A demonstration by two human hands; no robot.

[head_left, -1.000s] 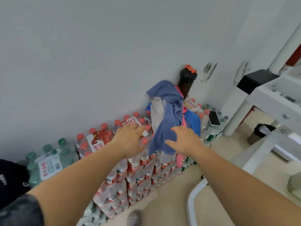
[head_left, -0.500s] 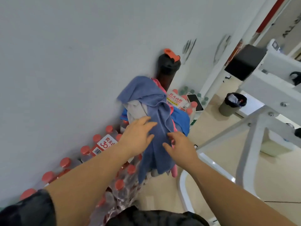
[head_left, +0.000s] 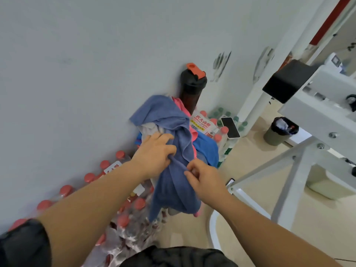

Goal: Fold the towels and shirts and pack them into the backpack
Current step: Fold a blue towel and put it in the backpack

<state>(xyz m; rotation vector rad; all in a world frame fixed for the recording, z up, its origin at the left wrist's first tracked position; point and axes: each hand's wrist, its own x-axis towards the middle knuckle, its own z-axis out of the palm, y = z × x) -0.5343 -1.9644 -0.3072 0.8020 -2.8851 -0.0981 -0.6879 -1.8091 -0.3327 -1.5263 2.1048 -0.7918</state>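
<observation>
The left hand (head_left: 154,155) bunches and the right hand (head_left: 204,180) seemingly pinches the light, soft blue towel (head_left: 169,193), best taken by its corners.

The wall (head_left: 77,74) closed off the left side, with the packs of bottles (head_left: 125,222) stacked tight against it. The heap of clothes (head_left: 206,149) under the blue towel (head_left: 167,120) sat atop them, a dark flask (head_left: 192,89) standing just beyond. To the right, open floor (head_left: 250,160) left room as far as the slanted struts of the white frame (head_left: 316,120); a bin (head_left: 274,136) stood past those.
</observation>
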